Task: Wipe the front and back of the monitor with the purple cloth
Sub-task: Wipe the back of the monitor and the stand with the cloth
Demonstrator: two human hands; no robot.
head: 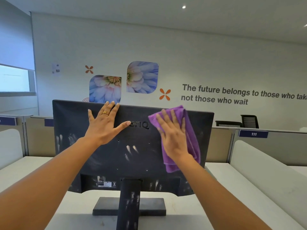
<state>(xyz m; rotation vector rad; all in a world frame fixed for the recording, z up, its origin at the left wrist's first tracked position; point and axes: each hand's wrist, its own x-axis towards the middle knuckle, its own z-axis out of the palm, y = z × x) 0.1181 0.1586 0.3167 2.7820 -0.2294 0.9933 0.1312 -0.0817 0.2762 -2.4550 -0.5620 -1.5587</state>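
The black monitor (106, 156) stands on the white desk with its back panel facing me; the panel carries pale dusty smudges and fingerprints. My left hand (106, 123) lies flat against the upper middle of the back, fingers spread, fingertips at the top edge. My right hand (172, 135) presses the folded purple cloth (192, 141) flat against the upper right of the back panel. The cloth hangs down below my palm. The screen side is hidden from me.
The monitor's stand and base (129, 206) rest on the white desk (191, 211). Low cubicle partitions (282, 146) run behind and to both sides, one labelled 111. Black chairs (249, 121) stand at the far right by the wall.
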